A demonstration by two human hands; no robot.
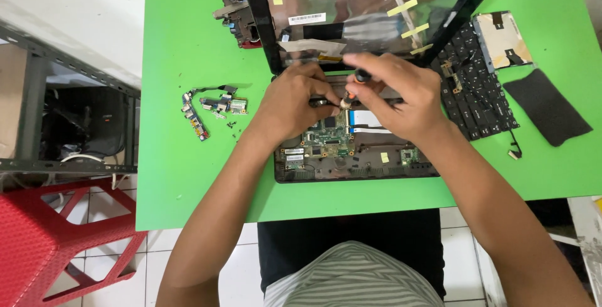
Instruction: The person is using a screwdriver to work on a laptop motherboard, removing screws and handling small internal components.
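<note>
Both hands working a small screwdriver at the hinge edge of an opened black laptop base.

Right hand [395, 90] is closing around an orange-handled screwdriver [348, 95], tip down; left hand [295, 103] is curling beside it, probably steadying the shaft. Black laptop base [351, 147] with exposed green circuit board [326, 134] is lying on the green table [188, 175]. Keeping the driver vertical is helping it bite.

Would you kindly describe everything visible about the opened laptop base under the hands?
The laptop base is a dark plastic shell lying flat on the green table, its keyboard removed. A green circuit board and white ribbon cable are exposed. The left hand and right hand rest on its rear edge.
</note>
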